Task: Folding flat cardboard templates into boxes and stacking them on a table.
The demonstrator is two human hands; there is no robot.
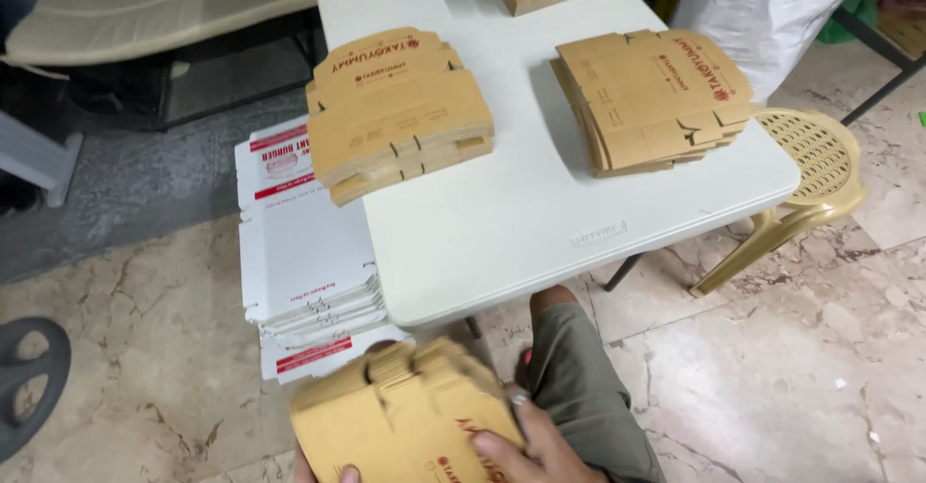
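Holding a stack of flat brown cardboard boxes (405, 420) below the near edge of the white tabletop (502, 232), the right hand (526, 449) lies half-open grip over its top. The left hand (323, 471) shows only fingertips; its grip cannot be told. The stack's long axis points away, towards the tabletop.

white table (521, 242) | two brown flat-box stacks (400, 111) (651, 97) | white carton pile (304, 251) | tan chair (820, 169)
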